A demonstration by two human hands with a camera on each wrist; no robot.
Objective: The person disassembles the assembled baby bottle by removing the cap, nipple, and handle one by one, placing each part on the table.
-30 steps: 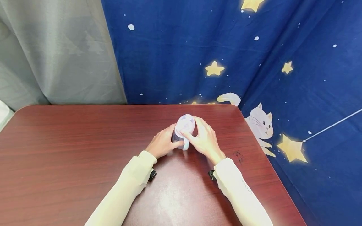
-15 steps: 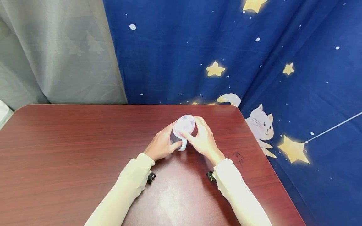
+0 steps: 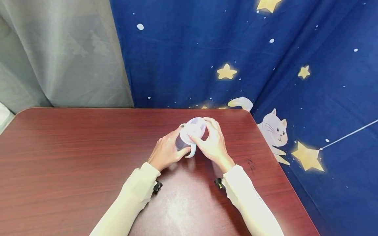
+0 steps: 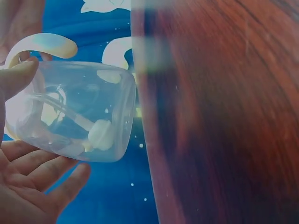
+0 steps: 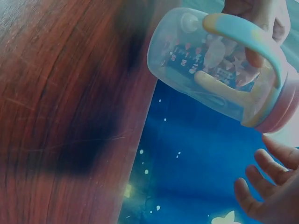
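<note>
1. The left hand [image 3: 168, 149] has shifted slightly to the left during the last second; its fingers and thumb are clamped on the body of the clear bottle [image 3: 182, 145].
2. The bottle is between the two hands, and it seems to be held above the worktop [image 3: 88, 157]. It leans more than one second ago, with the near handle [image 3: 193, 151] moved a little leftward. I judge this as a small adjustment in the work: the lid [image 3: 198, 126] is not separated.
3. The right hand [image 3: 215, 144] holds the lid, thumb on the near side and fingers on the far side.
4. The left wrist view shows the straw [image 4: 70, 114] and its white weight [image 4: 100, 135] inside, which the head view does not show.
5. The right wrist view alone shows the printed marks [image 5: 194, 60] and the pink collar [image 5: 284, 109] clearly; there, the right lower fingers are apart from one another.
</note>
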